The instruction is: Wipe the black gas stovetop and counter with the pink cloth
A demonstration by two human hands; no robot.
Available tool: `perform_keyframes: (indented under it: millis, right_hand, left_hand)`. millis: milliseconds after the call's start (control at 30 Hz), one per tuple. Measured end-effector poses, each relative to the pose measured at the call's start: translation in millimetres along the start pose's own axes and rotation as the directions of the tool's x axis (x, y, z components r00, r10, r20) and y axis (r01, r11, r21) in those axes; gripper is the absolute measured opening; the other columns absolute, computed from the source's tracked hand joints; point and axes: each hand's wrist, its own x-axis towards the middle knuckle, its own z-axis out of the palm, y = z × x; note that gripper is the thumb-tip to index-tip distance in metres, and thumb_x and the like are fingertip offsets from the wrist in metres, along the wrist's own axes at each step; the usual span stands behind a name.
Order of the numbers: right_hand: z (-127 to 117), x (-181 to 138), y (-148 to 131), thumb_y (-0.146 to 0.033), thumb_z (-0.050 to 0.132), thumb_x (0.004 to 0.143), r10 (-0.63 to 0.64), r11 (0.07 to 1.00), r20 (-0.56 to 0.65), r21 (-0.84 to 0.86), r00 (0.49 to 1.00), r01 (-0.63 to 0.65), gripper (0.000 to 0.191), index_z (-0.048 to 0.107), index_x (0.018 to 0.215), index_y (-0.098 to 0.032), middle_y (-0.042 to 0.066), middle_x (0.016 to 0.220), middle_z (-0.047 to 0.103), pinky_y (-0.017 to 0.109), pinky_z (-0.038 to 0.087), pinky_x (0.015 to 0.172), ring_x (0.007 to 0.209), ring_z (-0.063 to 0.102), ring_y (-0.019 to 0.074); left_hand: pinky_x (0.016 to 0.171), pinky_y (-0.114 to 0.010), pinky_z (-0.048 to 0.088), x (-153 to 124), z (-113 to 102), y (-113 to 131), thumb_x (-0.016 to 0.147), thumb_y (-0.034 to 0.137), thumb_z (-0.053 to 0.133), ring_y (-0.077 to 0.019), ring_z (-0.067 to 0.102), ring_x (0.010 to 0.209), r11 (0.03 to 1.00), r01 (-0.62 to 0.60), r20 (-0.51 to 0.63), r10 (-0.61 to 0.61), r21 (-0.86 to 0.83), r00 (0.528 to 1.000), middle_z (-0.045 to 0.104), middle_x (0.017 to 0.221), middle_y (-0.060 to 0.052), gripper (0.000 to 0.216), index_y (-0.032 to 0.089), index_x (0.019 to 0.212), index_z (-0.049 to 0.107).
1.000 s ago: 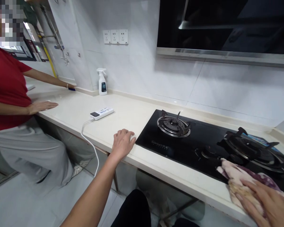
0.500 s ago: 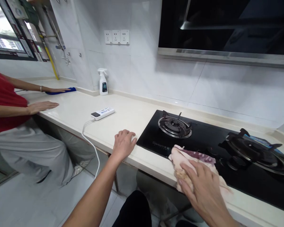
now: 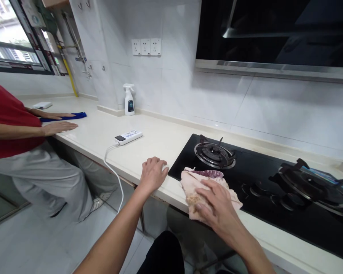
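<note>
My right hand [image 3: 217,201] lies over a crumpled pale pink cloth [image 3: 193,184] with a purple patch and a brownish stain, its fingers spread and pressing down. The cloth covers the front left edge of the black gas stove [image 3: 185,154] and the strip of counter before it. To the left of the stove, my left hand [image 3: 153,174] rests at the counter's front edge with its fingers curled. A bit of something white shows between its thumb and forefinger; most of it is hidden.
A white power bank [image 3: 128,137] with a cable lies on the counter [image 3: 103,121]. Behind it stands a spray bottle [image 3: 129,99]. At the far left, a person in red presses a blue cloth [image 3: 80,117]. Burners [image 3: 215,152] rise from the stove; a range hood [image 3: 274,66] hangs above.
My right hand has slid the pink cloth leftward along the stove's front edge. My left hand stays in place. The other person's blue cloth has shifted slightly nearer.
</note>
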Motion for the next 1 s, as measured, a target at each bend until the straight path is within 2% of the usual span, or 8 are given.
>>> perform_keyframes:
  millis: [200, 367, 533, 633, 700, 800, 900, 1000]
  right_hand:
    - [-24.3, -40.4, 47.4, -0.044, 0.047, 0.104, 0.139, 0.990, -0.197, 0.001, 0.971, -0.141, 0.029, 0.063, 0.127, -0.033, 0.007, 0.138, 0.059, 0.051, 0.040, 0.107, 0.128, 0.055, 0.0273]
    - [-19.2, -64.3, 77.6, -0.053, 0.040, 0.104, 0.293, 0.941, -0.193, -0.114, 0.937, -0.318, 0.041, 0.066, 0.120, -0.025, 0.011, 0.127, 0.063, 0.050, 0.047, 0.095, 0.118, 0.059, 0.0307]
    - [-7.6, -68.5, 80.8, -0.055, 0.035, 0.104, 0.328, 0.917, -0.147, -0.185, 0.933, -0.352, 0.048, 0.066, 0.122, -0.023, 0.013, 0.130, 0.063, 0.054, 0.046, 0.095, 0.120, 0.056, 0.0333]
    - [-9.8, -67.8, 78.4, -0.056, 0.037, 0.104, 0.352, 0.917, -0.131, -0.151, 0.927, -0.369, 0.047, 0.065, 0.126, -0.025, 0.013, 0.135, 0.059, 0.054, 0.046, 0.099, 0.125, 0.054, 0.0328]
    - [-11.5, -67.5, 77.5, -0.056, 0.039, 0.103, 0.365, 0.912, -0.141, -0.142, 0.920, -0.384, 0.048, 0.062, 0.131, -0.024, 0.014, 0.139, 0.057, 0.055, 0.045, 0.102, 0.129, 0.051, 0.0335]
    - [-12.0, -67.3, 77.4, -0.057, 0.039, 0.103, 0.371, 0.910, -0.149, -0.138, 0.916, -0.391, 0.050, 0.059, 0.135, -0.024, 0.014, 0.141, 0.055, 0.057, 0.045, 0.103, 0.131, 0.050, 0.0339]
    - [-11.3, -67.2, 77.4, -0.057, 0.039, 0.103, 0.363, 0.913, -0.140, -0.146, 0.921, -0.382, 0.050, 0.061, 0.133, -0.024, 0.014, 0.140, 0.057, 0.057, 0.044, 0.103, 0.130, 0.051, 0.0335]
    - [-11.3, -67.0, 76.6, -0.058, 0.038, 0.104, 0.350, 0.916, -0.132, -0.159, 0.928, -0.368, 0.049, 0.064, 0.128, -0.024, 0.013, 0.137, 0.059, 0.056, 0.044, 0.102, 0.129, 0.052, 0.0332]
  left_hand:
    - [0.101, -0.050, 0.042, -1.1, -4.2, -0.4, 0.101, 0.037, 0.049, -0.0325, 0.057, 0.119, 0.993, -0.010, 0.023, 0.013, -0.121, 1.000, 0.066, 0.123, -0.010, 0.030, 0.025, 0.117, 0.071]
    - [0.102, -0.048, 0.042, 0.0, -7.4, -0.6, 0.101, 0.040, 0.047, -0.0296, 0.060, 0.117, 0.974, -0.010, 0.020, 0.015, -0.226, 1.000, 0.069, 0.117, -0.008, 0.030, 0.026, 0.114, 0.070]
    - [0.103, -0.049, 0.043, 2.1, -7.5, -3.0, 0.099, 0.040, 0.050, -0.0308, 0.060, 0.118, 0.970, -0.011, 0.024, 0.017, -0.242, 1.000, 0.071, 0.114, -0.007, 0.028, 0.027, 0.110, 0.072]
    - [0.102, -0.045, 0.046, -0.2, -7.3, 0.1, 0.097, 0.036, 0.051, -0.0274, 0.062, 0.116, 0.931, -0.017, -0.031, 0.006, -0.365, 1.000, 0.069, 0.116, -0.007, 0.025, 0.026, 0.109, 0.071]
    - [0.102, -0.041, 0.049, -5.9, -9.6, 10.0, 0.096, 0.033, 0.052, -0.0248, 0.063, 0.115, 0.884, -0.061, -0.077, 0.028, -0.464, 0.997, 0.068, 0.117, -0.008, 0.024, 0.024, 0.109, 0.070]
    - [0.105, -0.041, 0.049, -19.4, -17.6, 38.6, 0.098, 0.032, 0.052, -0.0238, 0.061, 0.120, 0.827, -0.172, -0.103, 0.138, -0.535, 0.985, 0.067, 0.123, -0.009, 0.024, 0.024, 0.111, 0.071]
    - [0.110, -0.044, 0.045, -31.3, -24.5, 76.6, 0.100, 0.031, 0.052, -0.0252, 0.057, 0.129, 0.801, -0.294, -0.106, 0.281, -0.522, 0.954, 0.065, 0.133, -0.010, 0.025, 0.025, 0.115, 0.071]
    - [0.114, -0.046, 0.040, -36.2, -21.4, 112.8, 0.099, 0.033, 0.056, -0.0267, 0.053, 0.135, 0.781, -0.418, -0.089, 0.429, -0.464, 0.899, 0.062, 0.141, -0.010, 0.028, 0.024, 0.122, 0.070]
